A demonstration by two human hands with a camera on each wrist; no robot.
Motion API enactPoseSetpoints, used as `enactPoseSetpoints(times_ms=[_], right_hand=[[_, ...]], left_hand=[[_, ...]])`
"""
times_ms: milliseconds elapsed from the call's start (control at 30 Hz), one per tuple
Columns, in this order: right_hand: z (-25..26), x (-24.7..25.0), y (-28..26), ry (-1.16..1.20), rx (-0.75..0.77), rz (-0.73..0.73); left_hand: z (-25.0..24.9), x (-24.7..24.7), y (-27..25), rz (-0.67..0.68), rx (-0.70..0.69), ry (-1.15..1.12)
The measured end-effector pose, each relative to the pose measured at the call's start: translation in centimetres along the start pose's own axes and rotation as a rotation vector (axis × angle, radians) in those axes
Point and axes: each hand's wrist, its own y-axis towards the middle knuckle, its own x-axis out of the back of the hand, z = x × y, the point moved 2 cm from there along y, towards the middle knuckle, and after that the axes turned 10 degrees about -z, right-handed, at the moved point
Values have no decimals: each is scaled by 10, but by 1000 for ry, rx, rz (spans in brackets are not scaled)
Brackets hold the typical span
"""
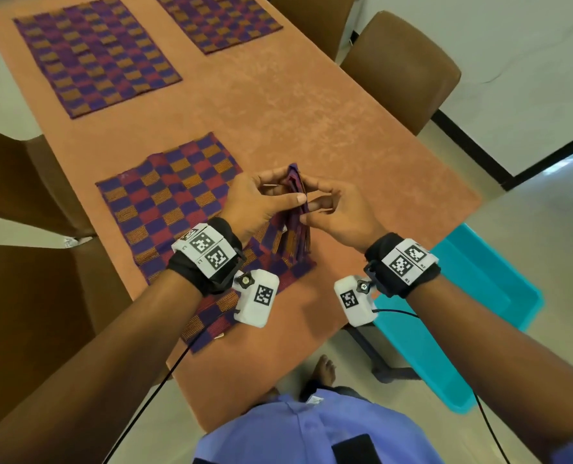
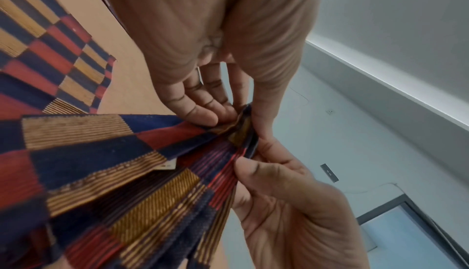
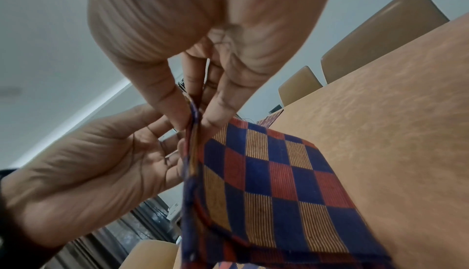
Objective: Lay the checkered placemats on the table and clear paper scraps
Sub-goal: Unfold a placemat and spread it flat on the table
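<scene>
Orange cloth covers the table (image 1: 278, 105), and above its near end a folded placemat (image 1: 296, 209) hangs upright between both hands. The left hand (image 1: 258, 199) and right hand (image 1: 338, 212) each pinch its top edge with fingertips. Several layers look bunched there, so peeling could lift more than one, or the stack could slip and rumple the laid placemat (image 1: 164, 199) beneath. Two far placemats (image 1: 94, 55) lie flat. No paper scraps show clearly.

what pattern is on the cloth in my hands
Checkered placemat: navy, red and gold-striped squares, clearest in the right wrist view.
</scene>
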Motion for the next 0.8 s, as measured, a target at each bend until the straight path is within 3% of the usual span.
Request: enactPoseSetpoints(times_ms=[200,433,567,800], right_hand=[[-3,16,4,40,-61,103],[4,39,10,-11,32,178],[8,55,16,-134,140,161],[19,104,37,-352,207,39]], left_hand=[[3,-12,3,-17,-72,236],[3,-37,-1,-105,-162,476],[3,-50,-4,-97,-246,589],[7,-43,-5,-236,-318,899]])
